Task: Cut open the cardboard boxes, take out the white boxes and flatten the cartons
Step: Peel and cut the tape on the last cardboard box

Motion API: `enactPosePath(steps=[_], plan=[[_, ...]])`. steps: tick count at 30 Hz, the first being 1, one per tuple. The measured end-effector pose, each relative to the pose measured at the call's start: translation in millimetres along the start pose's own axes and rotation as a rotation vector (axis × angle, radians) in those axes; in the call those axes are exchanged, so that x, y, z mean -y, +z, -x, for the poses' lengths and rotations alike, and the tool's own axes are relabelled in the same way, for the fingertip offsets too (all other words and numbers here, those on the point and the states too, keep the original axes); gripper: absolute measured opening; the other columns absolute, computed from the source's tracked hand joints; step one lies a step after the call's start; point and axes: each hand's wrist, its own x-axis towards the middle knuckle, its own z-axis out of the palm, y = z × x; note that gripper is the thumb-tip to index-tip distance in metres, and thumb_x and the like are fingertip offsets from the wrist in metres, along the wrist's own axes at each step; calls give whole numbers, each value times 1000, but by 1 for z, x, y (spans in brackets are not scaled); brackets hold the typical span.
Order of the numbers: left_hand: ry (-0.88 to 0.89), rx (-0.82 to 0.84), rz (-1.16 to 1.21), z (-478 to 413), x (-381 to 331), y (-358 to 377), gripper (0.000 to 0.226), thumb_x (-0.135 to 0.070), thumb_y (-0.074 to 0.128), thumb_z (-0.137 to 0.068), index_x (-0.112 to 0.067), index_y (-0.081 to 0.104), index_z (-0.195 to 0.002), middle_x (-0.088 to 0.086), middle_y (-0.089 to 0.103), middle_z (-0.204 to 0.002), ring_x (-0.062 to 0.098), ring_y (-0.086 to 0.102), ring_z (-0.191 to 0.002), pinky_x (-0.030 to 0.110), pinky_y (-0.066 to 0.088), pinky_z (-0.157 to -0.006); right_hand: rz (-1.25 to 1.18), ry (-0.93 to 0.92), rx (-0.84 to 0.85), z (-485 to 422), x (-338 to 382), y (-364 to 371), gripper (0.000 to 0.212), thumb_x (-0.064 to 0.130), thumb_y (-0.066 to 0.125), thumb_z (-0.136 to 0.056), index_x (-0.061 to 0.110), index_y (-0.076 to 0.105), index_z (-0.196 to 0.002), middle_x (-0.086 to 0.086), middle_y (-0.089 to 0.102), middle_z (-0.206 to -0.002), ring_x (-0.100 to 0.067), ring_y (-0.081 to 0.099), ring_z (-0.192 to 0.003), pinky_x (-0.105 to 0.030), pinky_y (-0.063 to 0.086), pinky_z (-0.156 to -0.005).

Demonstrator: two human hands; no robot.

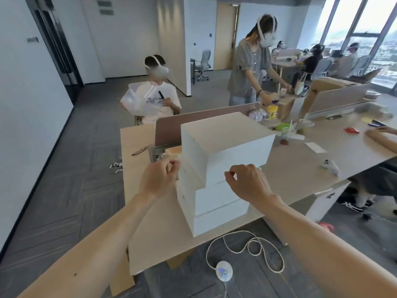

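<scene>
Standing in a stack on the counter [300, 168], the white boxes [217, 211] are already out, resting on a flat brown carton [154, 229] that droops over the near counter edge toward the floor. The top box [223, 134] sits skewed, turned out of line with the ones below it.

Head view: the left hand [158, 178] is at the stack's left side, its fingers [171, 165] curled in close to the corner under the top box; I cannot tell whether they have hold of anything. The right hand [247, 182] is at the front face, just below the top box, fingers curled with thumb and forefinger drawn near each other; whether they pinch an edge or nothing is not clear either.

My read is that the cutting and emptying of this carton is done, and the step in hand is tidying or shifting the stack. The next move likely calls for squaring the top box with a hand on each side, or lifting the boxes off so the carton beneath can be pulled free and pressed fully flat
</scene>
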Motion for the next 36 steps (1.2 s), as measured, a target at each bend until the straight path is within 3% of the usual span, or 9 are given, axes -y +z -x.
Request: enactPosePath(steps=[4, 8, 14, 16, 21, 27, 31, 36], plan=[[37, -68, 1, -42, -48, 22, 23, -33, 56, -98, -27, 57, -76, -6, 54, -55, 2, 55, -60, 28, 34, -55, -36, -24, -108, -41, -43, -26, 34, 35, 48, -96, 14, 67, -76, -6, 63, -62, -30, 60, -59, -32, 46, -56], [57, -109, -38, -95, -72, 30, 27, -42, 53, -94, -34, 51, -69, -5, 57, -59, 8, 55, -61, 30, 42, -59, -70, -71, -252, -89, -67, -49, 29, 35, 55, -93, 16, 71, -77, -9, 70, -70, -34, 62, -67, -31, 43, -58], [119, -76, -99, -179, -93, 53, 30, -35, 56, -98, -27, 55, -69, -14, 54, -63, 4, 52, -65, 28, 33, -58, -28, -119, -255, -172, -97, -66, 31, 32, 55, -94, 12, 70, -75, -7, 58, -63, -31, 57, -61, -29, 37, -51], [105, -74, -91, -212, -95, 65, 33, -35, 57, -97, -29, 51, -65, -13, 55, -63, 13, 54, -66, 29, 33, -60, -27, -115, -246, -201, -112, -65, 32, 31, 54, -93, 11, 69, -73, -5, 57, -60, -27, 55, -57, -26, 33, -46], [75, 8, -154, -272, -97, 98, 29, -38, 57, -96, -22, 59, -72, -7, 59, -68, 23, 59, -76, 33, 40, -65, -50, -90, -246, -269, -149, -55, 36, 34, 49, -87, 9, 67, -68, -10, 64, -66, -27, 58, -58, -35, 51, -50], [31, 128, -255, -330, -98, 137, 35, -43, 57, -96, -29, 54, -65, -6, 59, -70, 22, 60, -78, 32, 37, -66, -132, -77, -166, -336, -197, -36, 35, 28, 56, -87, 8, 61, -59, -11, 62, -60, -31, 58, -59, -40, 54, -57], [-26, 223, -380, -371, -101, 165, 35, -49, 54, -97, -26, 58, -72, -8, 61, -76, 17, 60, -81, 31, 39, -70, -153, -137, -100, -394, -224, -17, 47, 23, 56, -89, 14, 39, -45, -2, 44, -46, -31, 51, -53, -32, 38, -57], [-171, 308, -477, -416, -98, 200, 36, -53, 53, -97, -26, 62, -76, -8, 60, -84, 14, 60, -83, 35, 48, -77, -247, -206, 54, -468, -254, 31, 39, 31, 55, -90, 11, 51, -56, -3, 52, -56, -29, 49, -57, -31, 36, -58]])
